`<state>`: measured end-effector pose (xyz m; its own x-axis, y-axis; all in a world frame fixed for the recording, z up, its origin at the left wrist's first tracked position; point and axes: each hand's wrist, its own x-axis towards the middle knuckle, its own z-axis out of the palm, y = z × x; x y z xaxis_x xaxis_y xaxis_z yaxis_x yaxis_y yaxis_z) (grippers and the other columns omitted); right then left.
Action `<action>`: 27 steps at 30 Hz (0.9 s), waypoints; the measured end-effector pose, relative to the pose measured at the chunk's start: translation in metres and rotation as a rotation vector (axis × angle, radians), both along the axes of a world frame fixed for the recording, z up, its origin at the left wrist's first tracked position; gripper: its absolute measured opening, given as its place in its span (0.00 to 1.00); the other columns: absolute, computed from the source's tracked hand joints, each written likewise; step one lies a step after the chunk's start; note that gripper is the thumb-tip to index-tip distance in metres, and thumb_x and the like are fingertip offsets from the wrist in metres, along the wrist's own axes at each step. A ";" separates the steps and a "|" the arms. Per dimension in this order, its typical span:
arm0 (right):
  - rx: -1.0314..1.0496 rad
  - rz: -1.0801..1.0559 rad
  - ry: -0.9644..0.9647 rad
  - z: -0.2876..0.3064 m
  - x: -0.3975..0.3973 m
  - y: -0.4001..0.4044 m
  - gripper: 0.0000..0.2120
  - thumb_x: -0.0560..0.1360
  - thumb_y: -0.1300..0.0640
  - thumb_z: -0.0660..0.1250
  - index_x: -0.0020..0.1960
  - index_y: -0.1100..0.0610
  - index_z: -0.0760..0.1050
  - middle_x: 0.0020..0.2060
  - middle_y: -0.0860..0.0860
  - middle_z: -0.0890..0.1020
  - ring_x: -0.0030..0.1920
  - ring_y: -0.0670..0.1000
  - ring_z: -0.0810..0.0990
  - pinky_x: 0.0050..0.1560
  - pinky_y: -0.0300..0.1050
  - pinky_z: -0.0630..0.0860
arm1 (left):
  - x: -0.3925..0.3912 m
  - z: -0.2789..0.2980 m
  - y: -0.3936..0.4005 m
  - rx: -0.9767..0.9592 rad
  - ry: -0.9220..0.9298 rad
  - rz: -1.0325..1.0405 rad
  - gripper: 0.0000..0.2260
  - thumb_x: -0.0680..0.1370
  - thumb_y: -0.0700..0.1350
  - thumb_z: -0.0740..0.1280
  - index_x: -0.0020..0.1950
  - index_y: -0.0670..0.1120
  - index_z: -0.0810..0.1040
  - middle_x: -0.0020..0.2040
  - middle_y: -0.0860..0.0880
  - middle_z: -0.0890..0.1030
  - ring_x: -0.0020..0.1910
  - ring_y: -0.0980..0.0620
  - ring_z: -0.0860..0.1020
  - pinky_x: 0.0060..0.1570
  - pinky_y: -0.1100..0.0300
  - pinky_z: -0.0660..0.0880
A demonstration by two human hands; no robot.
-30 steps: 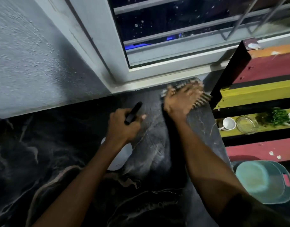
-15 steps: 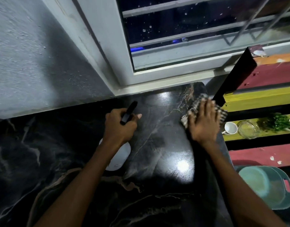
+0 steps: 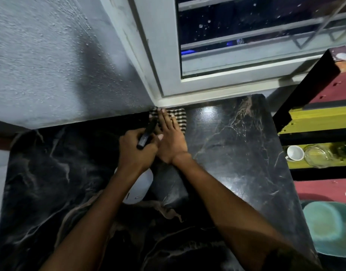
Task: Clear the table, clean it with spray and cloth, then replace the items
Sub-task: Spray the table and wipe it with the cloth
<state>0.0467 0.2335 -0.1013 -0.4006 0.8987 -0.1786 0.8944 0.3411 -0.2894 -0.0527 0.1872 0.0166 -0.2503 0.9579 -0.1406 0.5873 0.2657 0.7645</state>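
A black marble-patterned table [image 3: 236, 153] fills the view, wet and glossy near the window. My left hand [image 3: 136, 153] grips a spray bottle [image 3: 140, 189] with a white body and a black nozzle, held over the table's middle. My right hand [image 3: 171, 140] lies flat, fingers spread, pressing a black-and-white striped cloth [image 3: 179, 117] against the table's far edge, just below the window frame corner. The two hands touch side by side.
A grey textured wall [image 3: 51, 65] and a white window frame [image 3: 168, 75] border the far side. To the right stands a red, yellow and black shelf [image 3: 324, 118] with a white cup [image 3: 295, 153], a glass dish [image 3: 317, 156] and greenery. A teal bucket [image 3: 328, 227] sits lower right.
My right hand slid the cloth from the table's right edge leftward to the far edge beside my left hand. The left hand kept hold of the spray bottle.
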 end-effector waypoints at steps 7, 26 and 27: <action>0.081 -0.408 -0.070 -0.013 0.137 -0.031 0.35 0.79 0.33 0.46 0.82 0.47 0.48 0.82 0.55 0.47 0.81 0.56 0.46 0.79 0.61 0.45 | -0.027 -0.003 -0.011 -0.055 -0.035 0.069 0.13 0.75 0.47 0.75 0.35 0.41 0.81 0.33 0.42 0.82 0.37 0.44 0.82 0.41 0.51 0.79; 0.049 0.036 0.021 -0.010 -0.055 -0.111 0.33 0.80 0.34 0.51 0.81 0.43 0.52 0.82 0.50 0.48 0.81 0.51 0.43 0.79 0.61 0.44 | -0.108 0.001 -0.074 -0.060 -0.099 0.206 0.12 0.75 0.48 0.74 0.36 0.42 0.81 0.31 0.41 0.82 0.29 0.41 0.79 0.32 0.45 0.79; 0.059 -0.038 -0.004 -0.010 -0.030 -0.113 0.32 0.80 0.33 0.51 0.81 0.42 0.52 0.82 0.50 0.49 0.82 0.51 0.45 0.79 0.62 0.43 | -0.113 0.000 -0.076 -0.077 -0.122 0.226 0.12 0.75 0.48 0.75 0.36 0.42 0.81 0.31 0.41 0.82 0.27 0.44 0.78 0.29 0.49 0.78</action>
